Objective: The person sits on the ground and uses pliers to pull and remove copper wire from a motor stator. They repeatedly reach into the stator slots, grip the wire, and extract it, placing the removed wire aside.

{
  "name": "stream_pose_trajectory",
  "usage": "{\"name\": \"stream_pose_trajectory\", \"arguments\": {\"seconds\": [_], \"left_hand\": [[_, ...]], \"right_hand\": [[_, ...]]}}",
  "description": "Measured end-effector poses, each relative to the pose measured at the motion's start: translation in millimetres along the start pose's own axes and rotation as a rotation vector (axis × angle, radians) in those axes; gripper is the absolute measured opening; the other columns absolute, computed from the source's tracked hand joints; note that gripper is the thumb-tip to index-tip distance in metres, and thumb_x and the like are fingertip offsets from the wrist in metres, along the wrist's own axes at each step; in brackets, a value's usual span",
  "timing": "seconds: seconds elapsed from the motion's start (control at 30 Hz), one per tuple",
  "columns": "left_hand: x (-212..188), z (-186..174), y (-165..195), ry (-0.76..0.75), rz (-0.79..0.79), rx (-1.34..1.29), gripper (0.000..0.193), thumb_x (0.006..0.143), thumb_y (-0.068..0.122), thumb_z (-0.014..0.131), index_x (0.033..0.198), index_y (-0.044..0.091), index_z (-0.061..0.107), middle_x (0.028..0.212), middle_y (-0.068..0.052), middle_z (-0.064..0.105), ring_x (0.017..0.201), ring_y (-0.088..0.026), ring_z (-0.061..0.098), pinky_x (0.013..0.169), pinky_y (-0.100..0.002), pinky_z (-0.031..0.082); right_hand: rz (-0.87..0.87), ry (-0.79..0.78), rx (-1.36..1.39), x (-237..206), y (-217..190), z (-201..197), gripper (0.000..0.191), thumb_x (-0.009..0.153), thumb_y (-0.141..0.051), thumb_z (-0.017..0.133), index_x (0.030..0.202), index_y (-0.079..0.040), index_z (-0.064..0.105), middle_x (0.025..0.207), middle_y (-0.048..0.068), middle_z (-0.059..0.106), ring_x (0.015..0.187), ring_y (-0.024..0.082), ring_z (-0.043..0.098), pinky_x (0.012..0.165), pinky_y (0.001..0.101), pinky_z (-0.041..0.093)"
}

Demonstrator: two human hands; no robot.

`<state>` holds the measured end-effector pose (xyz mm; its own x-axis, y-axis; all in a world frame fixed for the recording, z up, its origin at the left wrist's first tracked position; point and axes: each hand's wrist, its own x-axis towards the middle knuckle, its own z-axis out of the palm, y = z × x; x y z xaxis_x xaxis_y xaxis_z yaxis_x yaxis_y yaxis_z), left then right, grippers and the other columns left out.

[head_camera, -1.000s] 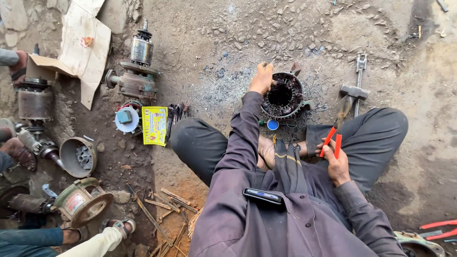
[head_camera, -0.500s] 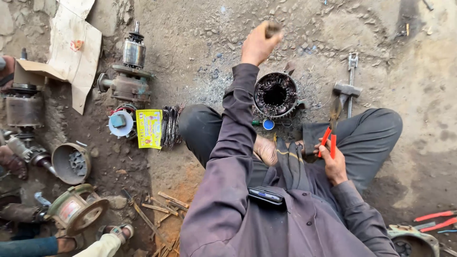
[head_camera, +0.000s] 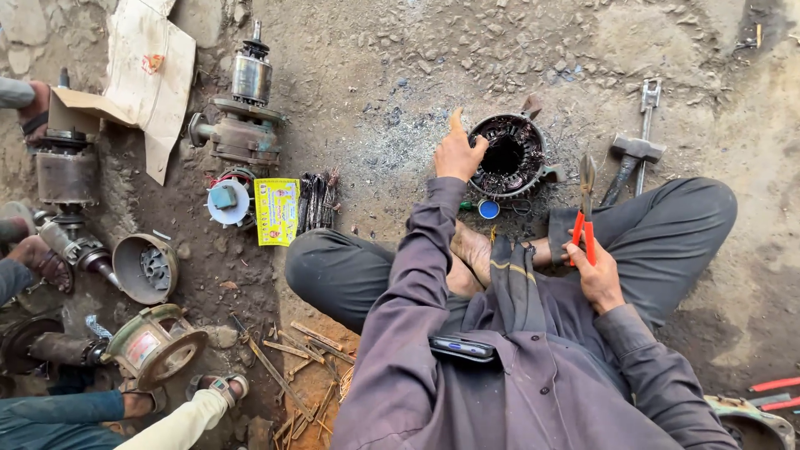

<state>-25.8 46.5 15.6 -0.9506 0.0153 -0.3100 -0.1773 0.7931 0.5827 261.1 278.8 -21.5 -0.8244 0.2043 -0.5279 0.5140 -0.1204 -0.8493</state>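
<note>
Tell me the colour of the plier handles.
Red, on the pliers in the right hand; head view.

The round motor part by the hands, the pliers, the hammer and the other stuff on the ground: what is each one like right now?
Left hand: on the round motor part's rim.
Round motor part: on the ground, open end up, dark wire inside.
Right hand: gripping pliers.
Pliers: red handles, tip up.
Hammer: lying flat, untouched.
Yellow packet: lying flat.
Cardboard box: opened out.
</note>
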Motion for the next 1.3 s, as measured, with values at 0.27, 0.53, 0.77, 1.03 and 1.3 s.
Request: {"name": "stream_pose_trajectory", "arguments": {"seconds": [0.27,0.53,0.77,1.03,1.3], "left_hand": [[19,-10,-27,-0.108,0.098,-0.158,0.071,0.097,0.049,0.053,0.157,0.018,0.031,0.129,-0.02,0.069,0.115,-0.04,0.067,0.1,-0.046,0.05],[6,-9,-45,-0.001,-0.025,-0.419,0.058,0.102,0.055,0.044,0.142,0.016,0.058,0.126,-0.02,0.072,0.117,-0.035,0.069,0.099,-0.042,0.052],[-6,-9,-59,-0.005,-0.024,-0.426,0.051,0.101,0.05,0.05,0.138,0.017,0.061,0.122,-0.016,0.074,0.111,-0.034,0.072,0.094,-0.042,0.055],[4,-17,-70,0.103,-0.193,-0.293,0.049,0.104,0.053,0.042,0.12,0.014,0.066,0.094,-0.01,0.076,0.087,-0.026,0.072,0.075,-0.039,0.053],[6,-23,-61,0.282,-0.278,-0.328,0.051,0.104,0.06,0.036,0.105,0.018,0.066,0.07,-0.002,0.069,0.064,-0.02,0.067,0.058,-0.039,0.049]], "right_hand": [[-0.146,0.03,-0.283,-13,-44,18,0.046,0.097,-0.024,0.064,0.136,-0.002,0.052,0.105,0.01,0.074,0.087,0.015,0.072,0.078,0.0316,0.057],[-0.295,0.048,-0.684,24,-93,52,0.036,0.099,-0.028,0.067,0.126,-0.005,0.068,0.095,0.024,0.07,0.085,0.035,0.073,0.075,0.0404,0.055],[-0.326,-0.045,-0.862,73,-120,64,0.039,0.104,-0.037,0.056,0.122,-0.006,0.072,0.099,0.025,0.071,0.094,0.043,0.069,0.082,0.0463,0.054],[-0.268,-0.038,-1.008,86,-142,86,0.039,0.104,-0.036,0.054,0.119,-0.007,0.074,0.093,0.027,0.07,0.091,0.047,0.066,0.081,0.0519,0.052],[-0.107,-0.044,-1.002,109,-156,96,0.041,0.102,-0.04,0.058,0.109,-0.004,0.076,0.083,0.027,0.068,0.084,0.043,0.069,0.076,0.0493,0.052]]}}
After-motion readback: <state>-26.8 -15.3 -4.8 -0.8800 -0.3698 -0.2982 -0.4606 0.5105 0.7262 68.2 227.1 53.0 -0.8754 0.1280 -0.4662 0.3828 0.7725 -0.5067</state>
